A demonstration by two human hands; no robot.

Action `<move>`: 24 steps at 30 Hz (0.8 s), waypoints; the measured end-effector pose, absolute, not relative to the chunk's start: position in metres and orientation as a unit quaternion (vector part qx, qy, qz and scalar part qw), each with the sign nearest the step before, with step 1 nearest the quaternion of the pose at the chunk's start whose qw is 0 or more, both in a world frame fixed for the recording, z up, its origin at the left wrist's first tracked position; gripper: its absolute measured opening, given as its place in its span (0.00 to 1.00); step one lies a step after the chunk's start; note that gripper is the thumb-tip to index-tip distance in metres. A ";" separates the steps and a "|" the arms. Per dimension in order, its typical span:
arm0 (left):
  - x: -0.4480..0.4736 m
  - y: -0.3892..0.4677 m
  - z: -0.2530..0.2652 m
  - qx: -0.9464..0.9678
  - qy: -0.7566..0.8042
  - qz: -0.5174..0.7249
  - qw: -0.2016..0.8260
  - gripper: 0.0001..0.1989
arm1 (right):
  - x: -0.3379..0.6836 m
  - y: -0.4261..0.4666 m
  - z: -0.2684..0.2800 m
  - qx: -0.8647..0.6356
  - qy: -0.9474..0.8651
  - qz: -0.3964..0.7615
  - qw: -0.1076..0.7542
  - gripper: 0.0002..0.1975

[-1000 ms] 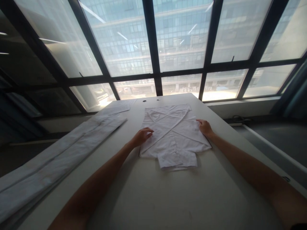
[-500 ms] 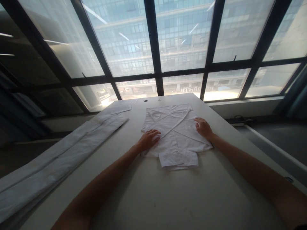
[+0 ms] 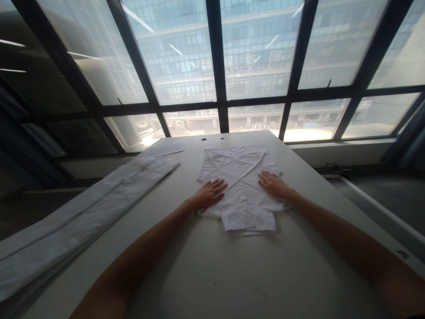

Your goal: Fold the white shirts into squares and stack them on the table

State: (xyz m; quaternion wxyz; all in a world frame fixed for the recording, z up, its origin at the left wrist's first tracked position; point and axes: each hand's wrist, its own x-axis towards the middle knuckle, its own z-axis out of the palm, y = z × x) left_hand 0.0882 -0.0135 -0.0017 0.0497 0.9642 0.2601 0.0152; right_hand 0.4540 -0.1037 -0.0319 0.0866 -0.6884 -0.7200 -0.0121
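A white garment (image 3: 245, 195) lies spread on the white table (image 3: 206, 266), with crossed straps or ties over its far half and a short folded flap at the near end. My left hand (image 3: 209, 193) rests flat on the garment's left side, fingers stretched out toward the middle. On the right side, my right hand (image 3: 272, 183) also lies flat, its fingers apart and pointing inward and away from me. Neither hand grips the cloth. Soft wrinkles run across the fabric between the two hands.
Long white folded cloth (image 3: 93, 217) lies along the table's left side. Thin white sheets (image 3: 169, 148) rest near the far left corner. Beyond the table's far edge stand large dark-framed windows (image 3: 222, 106). A small dark object (image 3: 402, 254) sits by the right edge.
My right hand has moved inward from the garment's right edge and flattened onto it. My left hand has opened out flat, its fingers now extended. The view has shifted slightly.
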 end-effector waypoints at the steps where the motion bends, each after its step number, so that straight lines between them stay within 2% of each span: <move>1: 0.088 -0.014 -0.001 0.964 0.262 0.012 0.051 0.30 | 0.456 -0.104 -0.032 -0.694 -0.715 -0.019 0.085 0.29; 8: 0.097 -0.048 0.012 0.973 0.217 0.003 0.079 0.34 | 0.452 -0.110 -0.029 -0.689 -0.717 -0.048 0.099 0.26; 13: 0.109 -0.082 0.020 0.983 0.131 -0.003 0.133 0.31 | 0.443 -0.119 -0.020 -0.649 -0.747 -0.038 0.139 0.25; 19: 0.088 -0.092 0.028 0.980 0.091 -0.014 0.177 0.32 | 0.438 -0.166 -0.011 -0.456 -0.862 0.053 0.215 0.24; 24: 0.068 -0.105 0.036 0.978 0.046 -0.014 0.204 0.41 | 0.447 -0.220 -0.003 -0.403 -0.884 0.126 0.201 0.28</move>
